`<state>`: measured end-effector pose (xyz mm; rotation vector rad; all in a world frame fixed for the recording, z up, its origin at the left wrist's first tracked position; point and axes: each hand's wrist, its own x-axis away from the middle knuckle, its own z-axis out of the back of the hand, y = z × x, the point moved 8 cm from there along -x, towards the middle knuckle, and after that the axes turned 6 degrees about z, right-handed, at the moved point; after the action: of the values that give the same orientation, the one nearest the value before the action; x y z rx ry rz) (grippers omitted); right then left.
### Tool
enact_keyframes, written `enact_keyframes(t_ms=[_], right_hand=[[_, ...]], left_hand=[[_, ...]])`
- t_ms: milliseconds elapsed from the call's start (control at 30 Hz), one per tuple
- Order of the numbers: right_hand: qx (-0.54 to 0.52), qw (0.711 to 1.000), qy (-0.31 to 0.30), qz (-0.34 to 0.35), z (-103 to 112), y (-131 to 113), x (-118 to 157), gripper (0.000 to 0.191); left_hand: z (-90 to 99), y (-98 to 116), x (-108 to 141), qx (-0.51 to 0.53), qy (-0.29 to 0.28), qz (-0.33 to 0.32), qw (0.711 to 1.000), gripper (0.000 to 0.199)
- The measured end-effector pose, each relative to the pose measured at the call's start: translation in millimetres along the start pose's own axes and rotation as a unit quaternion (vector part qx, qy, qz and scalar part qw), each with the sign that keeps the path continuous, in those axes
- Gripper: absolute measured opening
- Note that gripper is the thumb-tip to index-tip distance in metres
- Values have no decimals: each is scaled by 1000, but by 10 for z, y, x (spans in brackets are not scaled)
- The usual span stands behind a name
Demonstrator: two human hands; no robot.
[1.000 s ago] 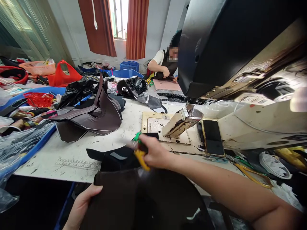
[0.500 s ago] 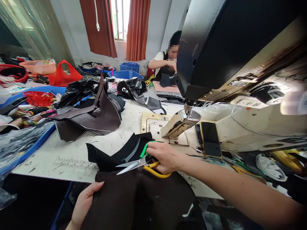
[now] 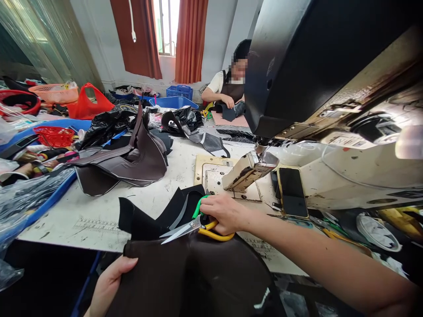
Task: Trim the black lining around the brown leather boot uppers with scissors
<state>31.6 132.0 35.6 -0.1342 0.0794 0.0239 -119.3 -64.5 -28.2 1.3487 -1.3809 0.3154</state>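
My left hand [image 3: 107, 281] grips the left edge of a dark brown leather piece [image 3: 158, 277], thumb on top and fingers hidden beneath. In my right hand [image 3: 224, 213] is a pair of scissors [image 3: 185, 229] with one green and one yellow handle. Their blades point left, slightly apart, over the top edge of the leather. Black fabric [image 3: 172, 215] with a grey strip spreads from behind that edge onto the table. Beyond my right hand stands the post of a sewing machine [image 3: 246, 174].
A sewn brown leather piece [image 3: 135, 163] lies left on the white table [image 3: 95, 215]. A phone [image 3: 293, 191] rests right of the machine post. The machine head [image 3: 284, 66] overhangs the upper right. Blue bins with spools line the left. A co-worker [image 3: 228, 88] sits opposite, handling dark material.
My left hand has shifted slightly left and down with the leather's edge. The scissor blades are closer together. Across the table, the co-worker's hand has lowered onto the dark material.
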Motion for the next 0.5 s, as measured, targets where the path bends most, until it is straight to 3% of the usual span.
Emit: enact_keyframes(t_ms=[200, 300, 500], right_hand=[[-3, 1000, -21, 15, -37, -54, -47, 11], [16, 999, -15, 32, -94, -65, -78, 10], [16, 999, 37, 5, -133, -14, -47, 7]], left_hand=[[138, 130, 1, -51, 25, -96, 994, 14], [181, 124, -15, -39, 32, -114, 992, 14], [156, -72, -71, 56, -1, 23, 998, 10]])
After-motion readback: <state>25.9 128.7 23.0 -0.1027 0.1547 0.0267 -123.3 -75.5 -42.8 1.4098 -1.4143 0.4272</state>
